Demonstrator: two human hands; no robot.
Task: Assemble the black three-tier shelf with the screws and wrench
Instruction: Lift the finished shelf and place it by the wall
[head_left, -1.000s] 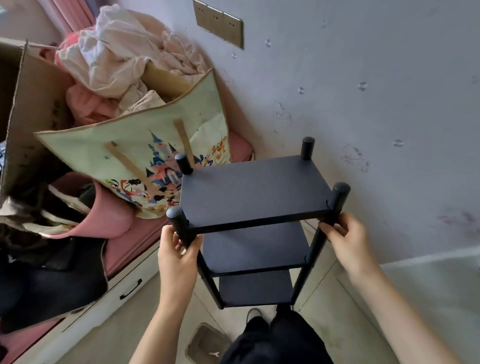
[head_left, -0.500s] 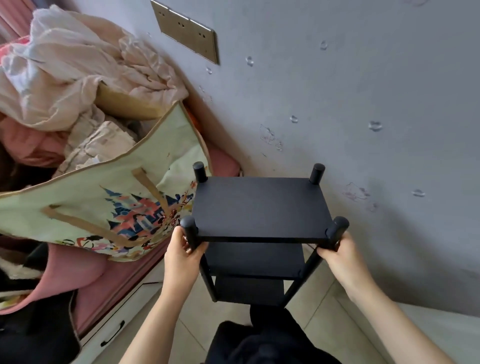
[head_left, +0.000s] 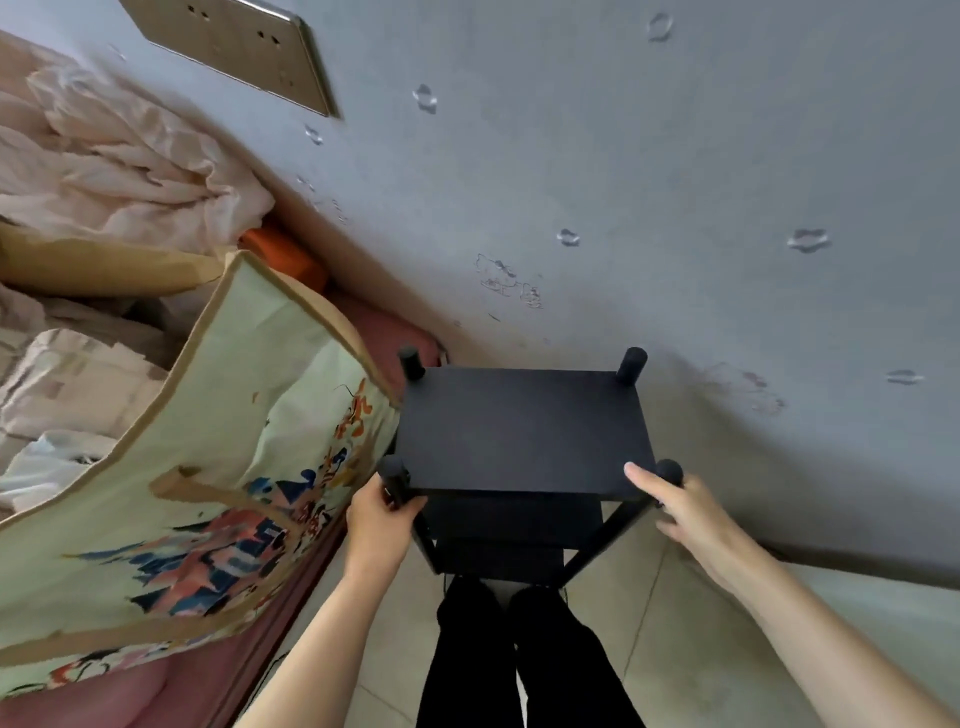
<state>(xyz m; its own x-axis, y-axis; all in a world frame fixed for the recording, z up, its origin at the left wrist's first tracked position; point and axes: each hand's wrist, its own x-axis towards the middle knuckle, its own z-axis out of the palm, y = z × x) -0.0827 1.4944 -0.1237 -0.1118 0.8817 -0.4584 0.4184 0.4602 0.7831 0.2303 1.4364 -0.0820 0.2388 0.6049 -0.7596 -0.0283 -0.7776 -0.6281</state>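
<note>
A person's left hand (head_left: 382, 519) wraps its grip around the near-left post of an upright black three-tier shelf (head_left: 524, 426), while the right hand (head_left: 680, 506) grips the near-right post, thumb on the top board; beyond stands a grey wall (head_left: 675, 156), leftward a cartoon-printed fabric bag (head_left: 218, 467).

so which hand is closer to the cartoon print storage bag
Left. The left hand grips the shelf's near-left post right beside the storage bag. The right hand is at the near-right post, across the shelf from the bag.
</note>
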